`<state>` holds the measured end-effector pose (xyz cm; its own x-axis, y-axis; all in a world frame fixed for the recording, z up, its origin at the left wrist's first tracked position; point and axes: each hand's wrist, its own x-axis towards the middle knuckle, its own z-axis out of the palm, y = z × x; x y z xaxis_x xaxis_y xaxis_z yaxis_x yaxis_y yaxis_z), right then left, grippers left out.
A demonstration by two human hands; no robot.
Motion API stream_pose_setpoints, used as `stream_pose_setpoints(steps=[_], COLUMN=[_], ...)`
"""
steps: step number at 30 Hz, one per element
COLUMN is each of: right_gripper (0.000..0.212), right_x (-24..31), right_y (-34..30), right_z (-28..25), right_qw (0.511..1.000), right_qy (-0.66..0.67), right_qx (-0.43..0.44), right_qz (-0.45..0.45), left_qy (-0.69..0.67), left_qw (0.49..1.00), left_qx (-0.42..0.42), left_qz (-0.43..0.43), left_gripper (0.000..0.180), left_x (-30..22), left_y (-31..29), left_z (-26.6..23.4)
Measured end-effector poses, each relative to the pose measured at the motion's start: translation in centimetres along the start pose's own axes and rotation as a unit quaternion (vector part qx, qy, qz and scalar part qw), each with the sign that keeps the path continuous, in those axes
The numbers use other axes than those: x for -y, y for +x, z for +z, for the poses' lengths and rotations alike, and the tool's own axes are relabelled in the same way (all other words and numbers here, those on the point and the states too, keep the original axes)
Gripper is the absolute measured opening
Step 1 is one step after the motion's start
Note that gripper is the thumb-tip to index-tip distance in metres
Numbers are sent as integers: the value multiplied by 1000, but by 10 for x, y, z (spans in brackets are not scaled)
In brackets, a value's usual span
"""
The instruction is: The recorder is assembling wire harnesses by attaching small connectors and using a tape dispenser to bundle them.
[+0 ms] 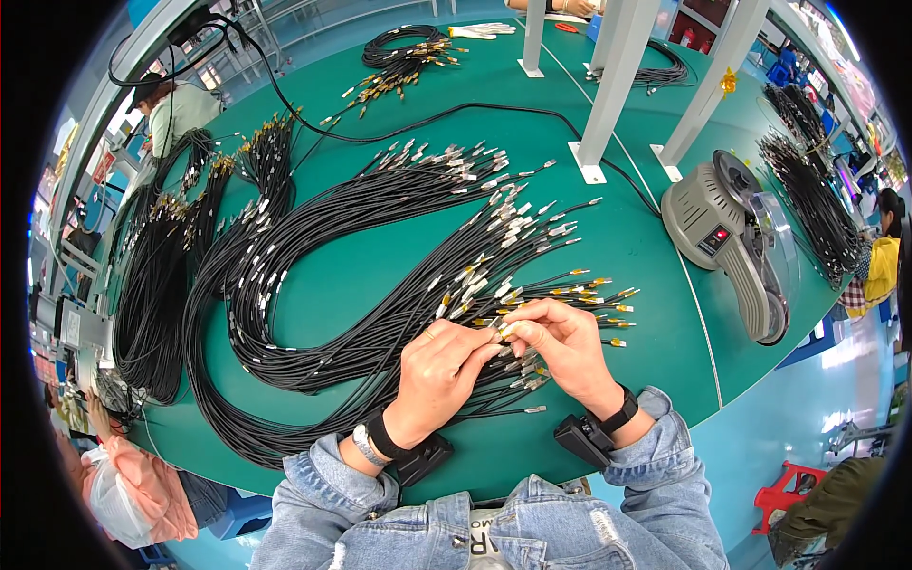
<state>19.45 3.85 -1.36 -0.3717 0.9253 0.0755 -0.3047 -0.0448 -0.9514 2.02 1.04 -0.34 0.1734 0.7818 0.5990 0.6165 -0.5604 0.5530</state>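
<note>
My left hand (439, 375) and my right hand (562, 350) meet over the ends of a large bundle of black cables (332, 356). Between their pinched fingertips is the end of one cable, with a small yellow piece (504, 332) on it. Around my fingers lie many cable ends with silver-white connectors (513, 223). Some ends to the right of my hands carry yellow tape (608, 296). The bundle curves in a U shape on the green table (380, 256). My fingers partly hide the cable end.
A grey tape dispenser (708, 214) stands at the right, beside grey metal posts (608, 95). More cable bundles hang over the left edge (152, 304) and lie at the far side (404, 52). White gloves (482, 30) lie at the back. Other people sit around the table.
</note>
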Motion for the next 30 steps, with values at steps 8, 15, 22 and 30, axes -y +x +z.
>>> stream_pose_setpoints(steps=[8,15,22,30], right_gripper=[12,12,13,13], right_x=[-2,-1,0,0], right_y=[0,0,1,2], right_z=[-1,-4,-7,-10], right_qw=[1000,1000,999,999], right_qy=[1,-15,-7,-20], right_qx=[5,23,31,43], right_qz=[-13,-9,5,1], left_qy=[-30,-56,-28,-51], left_qw=[999,997,999,998], left_qx=[11,15,8,9], left_qz=[-22,-47,-14,-26], left_gripper=[15,15,14,12], left_x=[-2,-2,-4,-8], left_y=[-2,-2,2,4], left_z=[1,3,1,3])
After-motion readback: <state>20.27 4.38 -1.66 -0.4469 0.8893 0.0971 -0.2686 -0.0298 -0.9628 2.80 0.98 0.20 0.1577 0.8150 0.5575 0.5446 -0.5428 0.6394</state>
